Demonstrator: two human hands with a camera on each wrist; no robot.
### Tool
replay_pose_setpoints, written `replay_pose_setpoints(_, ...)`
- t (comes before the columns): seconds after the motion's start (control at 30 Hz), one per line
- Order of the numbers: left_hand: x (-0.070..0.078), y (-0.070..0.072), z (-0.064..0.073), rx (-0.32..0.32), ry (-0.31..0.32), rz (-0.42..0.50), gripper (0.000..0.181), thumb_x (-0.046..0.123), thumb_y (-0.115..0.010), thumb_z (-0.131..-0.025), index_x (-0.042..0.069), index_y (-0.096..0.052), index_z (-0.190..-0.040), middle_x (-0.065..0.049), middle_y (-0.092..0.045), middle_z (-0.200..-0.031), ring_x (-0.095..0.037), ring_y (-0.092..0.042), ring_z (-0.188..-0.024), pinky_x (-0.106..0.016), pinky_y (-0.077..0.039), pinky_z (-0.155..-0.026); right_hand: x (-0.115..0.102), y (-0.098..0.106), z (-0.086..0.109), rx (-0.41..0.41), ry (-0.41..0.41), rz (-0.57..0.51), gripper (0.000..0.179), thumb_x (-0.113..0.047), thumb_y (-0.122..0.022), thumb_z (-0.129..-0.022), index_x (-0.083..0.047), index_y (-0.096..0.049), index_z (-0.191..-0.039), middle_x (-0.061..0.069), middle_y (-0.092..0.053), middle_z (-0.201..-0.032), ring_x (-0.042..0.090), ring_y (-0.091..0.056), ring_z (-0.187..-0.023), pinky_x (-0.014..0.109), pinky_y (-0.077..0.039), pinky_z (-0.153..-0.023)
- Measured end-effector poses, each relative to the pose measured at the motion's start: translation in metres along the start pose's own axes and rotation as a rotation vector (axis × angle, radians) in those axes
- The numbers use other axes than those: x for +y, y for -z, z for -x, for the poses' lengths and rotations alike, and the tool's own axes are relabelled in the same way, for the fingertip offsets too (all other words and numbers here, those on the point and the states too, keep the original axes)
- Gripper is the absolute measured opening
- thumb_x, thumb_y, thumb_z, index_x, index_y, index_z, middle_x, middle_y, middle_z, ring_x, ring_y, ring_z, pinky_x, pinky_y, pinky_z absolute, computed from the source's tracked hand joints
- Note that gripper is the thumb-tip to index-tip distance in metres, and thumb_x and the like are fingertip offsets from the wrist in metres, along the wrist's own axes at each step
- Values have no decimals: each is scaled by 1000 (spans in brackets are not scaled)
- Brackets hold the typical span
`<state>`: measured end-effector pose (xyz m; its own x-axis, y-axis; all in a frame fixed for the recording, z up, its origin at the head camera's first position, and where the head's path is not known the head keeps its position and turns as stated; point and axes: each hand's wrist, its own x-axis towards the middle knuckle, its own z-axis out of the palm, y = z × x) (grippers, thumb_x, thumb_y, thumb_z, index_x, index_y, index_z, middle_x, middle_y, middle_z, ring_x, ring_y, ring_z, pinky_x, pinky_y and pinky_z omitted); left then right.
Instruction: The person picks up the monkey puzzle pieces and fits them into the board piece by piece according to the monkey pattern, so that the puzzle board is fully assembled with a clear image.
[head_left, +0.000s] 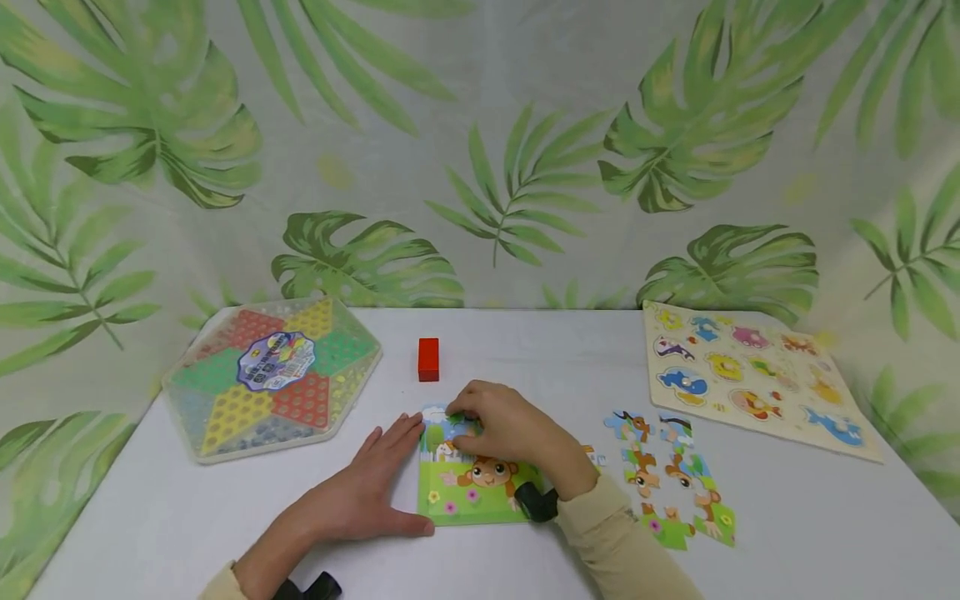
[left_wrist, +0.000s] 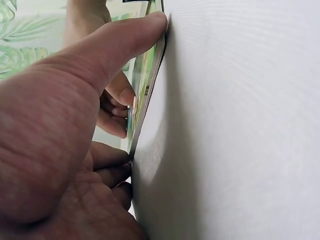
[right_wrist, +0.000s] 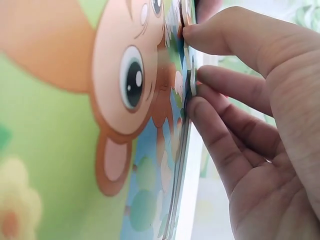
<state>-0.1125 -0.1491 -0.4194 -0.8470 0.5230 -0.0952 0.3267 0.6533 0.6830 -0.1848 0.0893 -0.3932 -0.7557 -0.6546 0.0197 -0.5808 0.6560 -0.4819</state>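
Note:
A jigsaw board (head_left: 442,512) with a cartoon monkey on a green meadow lies flat in front of me. My left hand (head_left: 356,504) rests at its left side, fingers stretched toward the upper left edge and thumb by the lower left corner; the left wrist view shows thumb and fingertips against the board's rim. Over the upper part of the picture, my right hand (head_left: 506,421) pinches a small puzzle piece (right_wrist: 193,82) close to the surface. Its thumb and fingertips touch piece edges in the right wrist view. Much of the piece is hidden by the fingers.
Several loose jigsaw pieces (head_left: 641,483) lie right of the board. A red block (head_left: 428,367) stands behind it. A hexagonal board game (head_left: 300,408) lies at the left, a wooden peg puzzle (head_left: 712,400) at the back right. Leaf-patterned cloth (head_left: 510,167) hangs behind the table.

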Motion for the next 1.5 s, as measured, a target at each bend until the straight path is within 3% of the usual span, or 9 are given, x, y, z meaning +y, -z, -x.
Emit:
replay_pose_setpoints(0.33,1,3,-2,-12,-12,-11,121,55,-87,-75,-2,-24,-162,-14,-19,-172,-34,-9,-160,-62,-5,-127,1,-3,-3,13,20,47,33,-22,-79,-90,-7,-75,-120,4,-68,-114,17,-64,-98,32,-56,-89)
replay_pose_setpoints(0.97,-1,1,0,-22,1,-16,121,56,-85,-77,-3,-23,-162,-15,-18,-172,-34,-8,-160,-60,-5,-128,7,-1,2,-20,47,-9,35,-25,-76,-95,-9,-73,-127,1,-71,-124,17,-66,-110,34,-55,-98)
replay_pose_setpoints(1.17,-2,0,-2,-32,-4,-15,121,58,-84,-77,-1,-22,-163,-13,-16,-173,-33,-6,-161,-60,-4,-128,14,17,18,11,88,-16,32,-20,-73,-98,-9,-72,-127,2,-71,-126,18,-67,-111,37,-56,-97)
replay_pose_setpoints(1.5,0,2,1,-24,-16,-36,121,56,-85,-77,-4,-22,-162,-16,-17,-172,-35,-8,-160,-61,-5,-128,28,43,64,198,99,39,31,-20,-77,-94,-11,-74,-124,-1,-73,-124,19,-69,-116,41,-59,-96)
